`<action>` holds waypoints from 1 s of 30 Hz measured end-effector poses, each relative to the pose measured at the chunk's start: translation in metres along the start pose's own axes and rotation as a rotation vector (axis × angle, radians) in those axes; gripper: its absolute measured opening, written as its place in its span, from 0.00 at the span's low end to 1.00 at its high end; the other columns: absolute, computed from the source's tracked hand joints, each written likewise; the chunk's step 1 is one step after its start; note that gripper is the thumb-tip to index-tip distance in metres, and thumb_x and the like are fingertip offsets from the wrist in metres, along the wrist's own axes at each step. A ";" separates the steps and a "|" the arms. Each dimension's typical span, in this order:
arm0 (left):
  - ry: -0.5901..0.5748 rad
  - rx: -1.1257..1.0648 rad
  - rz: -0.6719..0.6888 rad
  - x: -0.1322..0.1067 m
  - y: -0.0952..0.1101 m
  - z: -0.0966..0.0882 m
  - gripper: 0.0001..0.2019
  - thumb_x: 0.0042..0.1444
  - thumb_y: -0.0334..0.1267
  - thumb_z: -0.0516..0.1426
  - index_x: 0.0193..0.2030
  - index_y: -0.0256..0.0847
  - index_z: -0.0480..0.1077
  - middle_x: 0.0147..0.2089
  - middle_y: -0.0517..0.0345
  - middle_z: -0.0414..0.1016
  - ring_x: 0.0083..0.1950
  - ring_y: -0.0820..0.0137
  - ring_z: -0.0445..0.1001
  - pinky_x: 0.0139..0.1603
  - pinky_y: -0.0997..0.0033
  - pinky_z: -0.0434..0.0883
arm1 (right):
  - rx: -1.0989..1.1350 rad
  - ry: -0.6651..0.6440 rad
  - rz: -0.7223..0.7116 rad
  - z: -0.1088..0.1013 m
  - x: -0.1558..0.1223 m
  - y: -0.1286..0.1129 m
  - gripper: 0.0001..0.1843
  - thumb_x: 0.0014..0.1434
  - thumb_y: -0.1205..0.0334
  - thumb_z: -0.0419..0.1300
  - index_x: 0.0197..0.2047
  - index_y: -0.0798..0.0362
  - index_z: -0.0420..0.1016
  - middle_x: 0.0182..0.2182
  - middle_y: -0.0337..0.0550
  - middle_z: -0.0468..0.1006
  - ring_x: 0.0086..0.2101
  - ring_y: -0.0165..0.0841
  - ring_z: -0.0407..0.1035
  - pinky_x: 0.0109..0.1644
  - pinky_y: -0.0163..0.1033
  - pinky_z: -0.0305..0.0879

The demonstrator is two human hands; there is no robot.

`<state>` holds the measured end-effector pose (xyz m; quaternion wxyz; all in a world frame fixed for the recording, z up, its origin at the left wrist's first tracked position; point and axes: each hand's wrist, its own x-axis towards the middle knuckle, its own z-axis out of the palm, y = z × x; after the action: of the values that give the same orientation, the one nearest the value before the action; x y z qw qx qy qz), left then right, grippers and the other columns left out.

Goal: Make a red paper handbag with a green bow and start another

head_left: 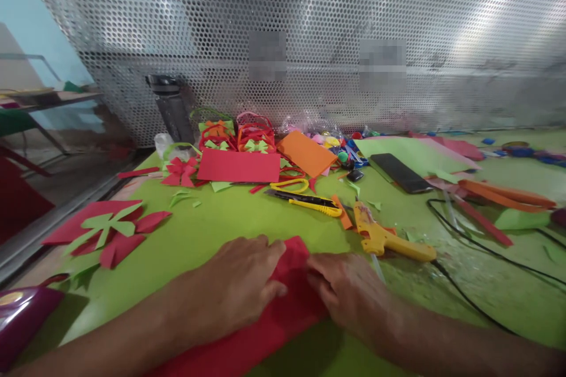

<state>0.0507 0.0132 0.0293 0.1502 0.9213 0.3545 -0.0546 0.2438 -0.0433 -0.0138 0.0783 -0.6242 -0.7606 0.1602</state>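
A red paper sheet [283, 318] lies on the green table [212, 224] in front of me. My left hand [241, 288] rests on its left part, fingers bent and pressed down on the paper. My right hand [349, 291] presses the sheet's right edge with fingers together. A yellow glue gun [389, 240] lies just beyond my right hand, its black cord [469, 300] trailing right.
A yellow utility knife [309, 201], red sheet [239, 166], orange sheet [306, 153], black phone [400, 172], paper bows and baskets [239, 138] and scraps lie farther back. Red and green cutouts [110, 230] sit at left. A perforated metal panel [309, 23] stands behind.
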 end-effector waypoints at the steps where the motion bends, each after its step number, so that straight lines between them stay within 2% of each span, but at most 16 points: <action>1: 0.011 0.010 -0.006 0.000 -0.001 0.003 0.19 0.60 0.42 0.50 0.58 0.42 0.65 0.53 0.46 0.71 0.55 0.53 0.69 0.54 0.52 0.65 | 0.002 0.003 -0.011 0.000 0.001 0.000 0.09 0.54 0.71 0.53 0.33 0.53 0.73 0.29 0.43 0.79 0.28 0.32 0.69 0.29 0.36 0.49; 5: 0.044 0.046 0.004 0.002 -0.001 0.013 0.18 0.59 0.40 0.51 0.55 0.42 0.66 0.51 0.46 0.70 0.53 0.53 0.69 0.51 0.51 0.66 | 0.017 -0.005 -0.027 -0.002 0.003 0.000 0.10 0.55 0.71 0.52 0.34 0.54 0.73 0.30 0.44 0.79 0.29 0.32 0.70 0.30 0.36 0.52; 10: 0.042 0.109 -0.014 0.006 0.006 0.010 0.15 0.58 0.38 0.52 0.52 0.44 0.67 0.47 0.48 0.69 0.48 0.55 0.70 0.45 0.54 0.67 | 0.037 -0.005 -0.031 -0.001 0.004 0.000 0.10 0.55 0.71 0.51 0.34 0.54 0.73 0.30 0.44 0.79 0.28 0.33 0.70 0.31 0.36 0.54; 17: -0.013 0.164 -0.037 0.012 0.009 0.006 0.21 0.59 0.41 0.51 0.59 0.48 0.63 0.44 0.47 0.69 0.42 0.55 0.71 0.39 0.57 0.68 | 0.058 -0.017 -0.014 -0.004 0.005 0.000 0.10 0.55 0.68 0.53 0.37 0.54 0.75 0.31 0.45 0.80 0.30 0.34 0.72 0.31 0.36 0.55; 24: 0.022 0.228 -0.045 0.016 0.008 0.020 0.24 0.56 0.48 0.54 0.60 0.50 0.63 0.45 0.44 0.68 0.43 0.51 0.70 0.37 0.54 0.68 | 0.113 0.004 0.017 -0.004 0.005 0.000 0.13 0.59 0.65 0.50 0.38 0.52 0.76 0.30 0.44 0.80 0.29 0.34 0.72 0.31 0.36 0.55; 30: -0.001 0.174 -0.055 0.013 0.014 0.015 0.21 0.60 0.44 0.49 0.60 0.46 0.64 0.46 0.42 0.69 0.44 0.51 0.70 0.40 0.51 0.68 | 0.162 0.005 0.016 -0.005 0.007 0.001 0.13 0.60 0.64 0.50 0.40 0.51 0.76 0.32 0.44 0.80 0.31 0.35 0.73 0.32 0.36 0.57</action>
<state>0.0696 0.0066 0.0162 0.0684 0.9208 0.3735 -0.0895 0.2452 -0.0357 -0.0099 0.1291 -0.6224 -0.7399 0.2203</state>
